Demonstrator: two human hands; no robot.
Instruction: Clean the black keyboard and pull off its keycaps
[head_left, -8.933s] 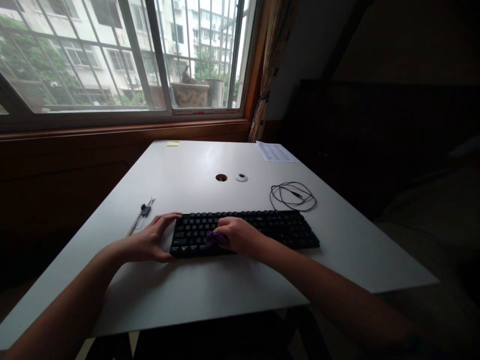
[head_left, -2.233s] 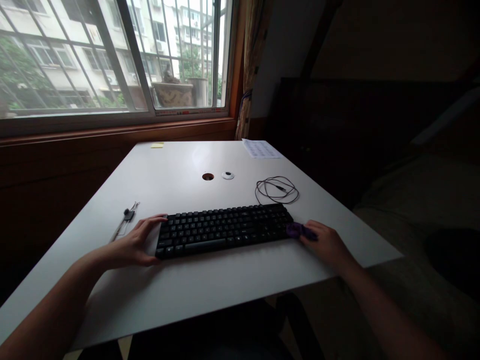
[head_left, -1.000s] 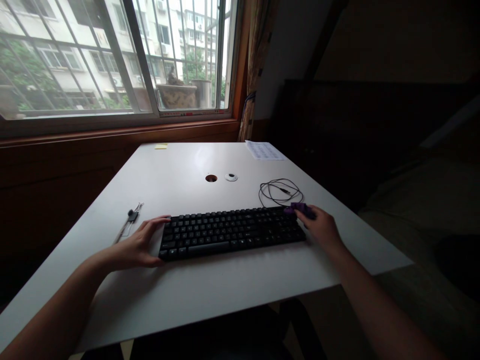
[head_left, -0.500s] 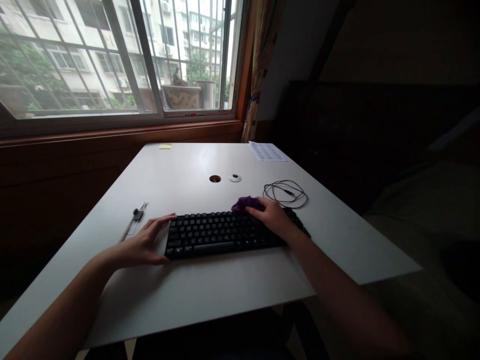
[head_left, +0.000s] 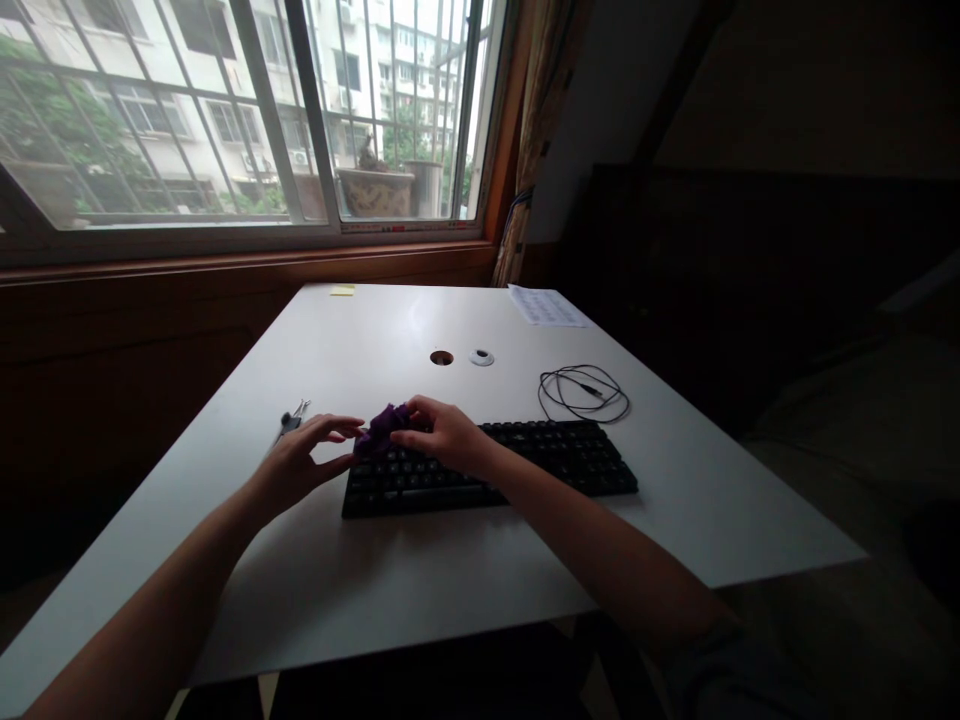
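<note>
A black keyboard [head_left: 555, 455] lies on the white desk, its cable end coiled behind it. Over its left end, a crumpled purple cloth [head_left: 381, 430] is bunched between my two hands. My right hand [head_left: 450, 435] grips the cloth from the right, thumb below and fingers above. At the cloth's left edge, the thumb and fingertips of my left hand [head_left: 304, 455] close on it. The keys under the cloth and under my right hand are hidden.
The coiled black cable [head_left: 585, 392] rests behind the keyboard's right end. A small dark item with metal clips [head_left: 291, 421] lies beyond my left hand. Farther back are a round desk hole [head_left: 442, 358], its white cover [head_left: 481, 357], printed paper [head_left: 547, 306] and yellow notes [head_left: 343, 290].
My right hand has carried the cloth leftward along the keyboard to its left end. My left hand has left the keyboard's edge and come to the cloth. The view has shifted slightly.
</note>
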